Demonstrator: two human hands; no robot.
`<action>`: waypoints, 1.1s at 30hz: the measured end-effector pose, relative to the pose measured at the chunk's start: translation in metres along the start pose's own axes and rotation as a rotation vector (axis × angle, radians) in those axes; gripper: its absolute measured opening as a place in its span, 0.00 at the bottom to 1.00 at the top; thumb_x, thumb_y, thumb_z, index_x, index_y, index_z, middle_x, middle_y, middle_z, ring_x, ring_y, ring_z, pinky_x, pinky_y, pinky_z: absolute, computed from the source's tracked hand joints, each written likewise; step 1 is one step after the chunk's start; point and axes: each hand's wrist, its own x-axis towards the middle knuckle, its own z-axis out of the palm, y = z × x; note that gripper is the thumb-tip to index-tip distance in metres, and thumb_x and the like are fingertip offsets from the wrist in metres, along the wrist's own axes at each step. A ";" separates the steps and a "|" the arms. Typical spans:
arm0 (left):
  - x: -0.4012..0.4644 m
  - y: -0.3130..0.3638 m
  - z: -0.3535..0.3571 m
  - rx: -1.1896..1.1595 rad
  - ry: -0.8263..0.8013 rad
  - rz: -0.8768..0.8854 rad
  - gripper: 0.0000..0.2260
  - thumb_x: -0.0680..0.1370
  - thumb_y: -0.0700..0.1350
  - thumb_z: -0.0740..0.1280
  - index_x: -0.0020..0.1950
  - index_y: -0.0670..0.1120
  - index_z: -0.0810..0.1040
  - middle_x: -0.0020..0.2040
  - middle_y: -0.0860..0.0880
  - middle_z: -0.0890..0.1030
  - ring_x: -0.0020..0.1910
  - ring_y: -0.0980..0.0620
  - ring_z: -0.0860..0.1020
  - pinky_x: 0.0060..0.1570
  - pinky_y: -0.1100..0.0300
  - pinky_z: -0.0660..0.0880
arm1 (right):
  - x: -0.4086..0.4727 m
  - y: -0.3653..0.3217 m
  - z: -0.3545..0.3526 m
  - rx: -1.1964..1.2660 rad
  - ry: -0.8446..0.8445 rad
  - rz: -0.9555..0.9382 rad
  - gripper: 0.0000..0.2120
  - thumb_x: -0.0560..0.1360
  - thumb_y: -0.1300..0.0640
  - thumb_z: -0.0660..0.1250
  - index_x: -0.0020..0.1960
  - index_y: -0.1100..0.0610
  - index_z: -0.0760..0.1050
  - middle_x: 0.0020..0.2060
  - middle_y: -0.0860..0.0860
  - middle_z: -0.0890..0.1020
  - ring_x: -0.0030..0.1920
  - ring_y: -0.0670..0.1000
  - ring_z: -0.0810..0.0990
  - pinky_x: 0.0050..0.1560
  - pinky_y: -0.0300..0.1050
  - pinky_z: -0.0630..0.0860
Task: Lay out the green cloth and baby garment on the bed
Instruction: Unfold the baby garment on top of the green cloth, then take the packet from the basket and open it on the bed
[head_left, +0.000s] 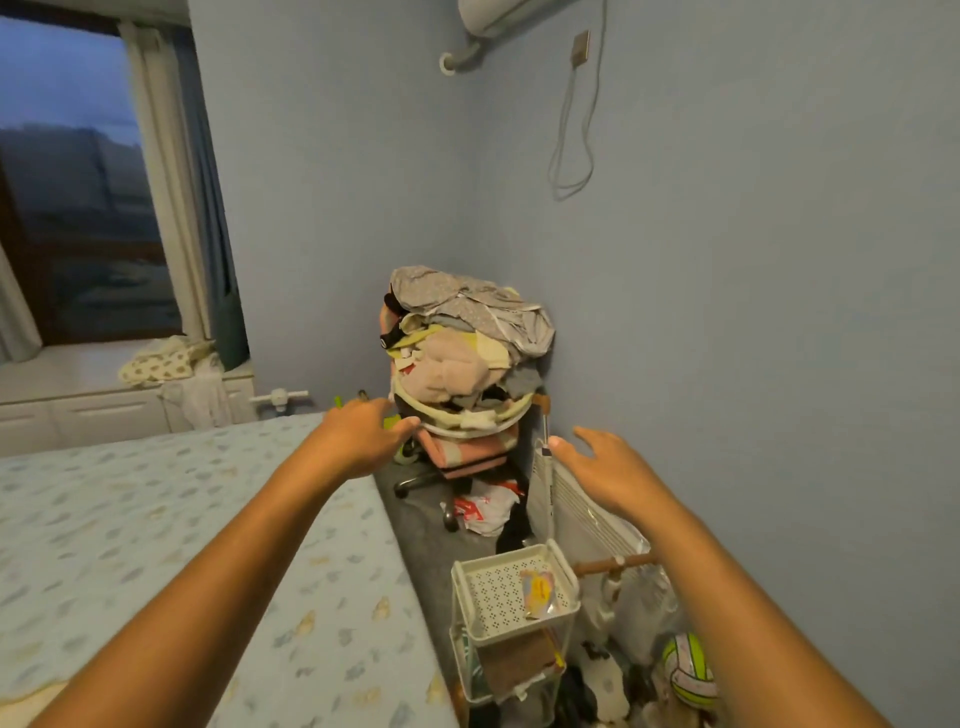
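Note:
A tall pile of clothes (462, 348) sits heaped in a round basket on a chair in the room's corner. Pale yellow-green fabric (488, 347) shows among grey and pink pieces; I cannot tell which piece is the baby garment. My left hand (363, 431) reaches toward the basket's white rim (457, 430), its fingers spread and close to the rim. My right hand (605, 467) hovers to the right of the pile, open and holding nothing. The bed (156, 545), covered in a pale blue patterned sheet, fills the lower left.
A white perforated trolley (511, 597) stands between the bed and the wall, with a white panel heater (582, 514) behind it. A green and white ball (688, 670) lies on the floor. Litter sits under the chair. A window seat (78, 374) holds folded fabric.

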 end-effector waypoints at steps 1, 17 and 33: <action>0.014 0.006 0.014 -0.006 -0.011 -0.013 0.29 0.78 0.65 0.56 0.73 0.49 0.68 0.73 0.43 0.69 0.71 0.40 0.68 0.68 0.43 0.67 | 0.015 0.011 0.003 0.003 0.001 0.001 0.34 0.77 0.34 0.56 0.76 0.53 0.63 0.75 0.53 0.65 0.73 0.56 0.65 0.69 0.53 0.65; 0.188 0.075 0.194 -0.023 -0.131 -0.265 0.26 0.79 0.62 0.58 0.67 0.45 0.73 0.67 0.42 0.76 0.63 0.41 0.74 0.58 0.49 0.72 | 0.252 0.157 0.077 0.097 -0.225 0.028 0.32 0.77 0.36 0.56 0.75 0.52 0.66 0.73 0.53 0.69 0.71 0.56 0.69 0.67 0.53 0.67; 0.267 0.053 0.580 -0.360 -0.487 -0.500 0.25 0.79 0.56 0.63 0.73 0.47 0.67 0.68 0.42 0.75 0.65 0.43 0.74 0.64 0.51 0.71 | 0.338 0.373 0.360 0.079 -0.799 0.261 0.21 0.79 0.55 0.60 0.72 0.51 0.67 0.64 0.56 0.78 0.60 0.56 0.78 0.57 0.46 0.75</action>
